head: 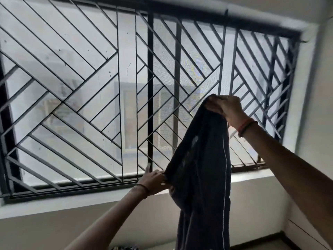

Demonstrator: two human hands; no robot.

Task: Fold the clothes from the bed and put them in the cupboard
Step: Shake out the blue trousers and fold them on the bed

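A dark grey garment (201, 174) with a thin white stripe down its side hangs in the air in front of the window. My right hand (225, 110) is raised high and grips its top edge. Lower down, my left hand (155, 180) pinches the garment's left edge at about sill height, with the forefinger pointing up. The cloth drapes down past the bottom of the view. Neither the bed nor the cupboard shows.
A wide window with a black diagonal metal grille (119, 87) fills the wall ahead, above a pale sill (252, 175). A white wall (313, 123) stands to the right. A patterned piece of cloth (124, 248) peeks in at the bottom edge.
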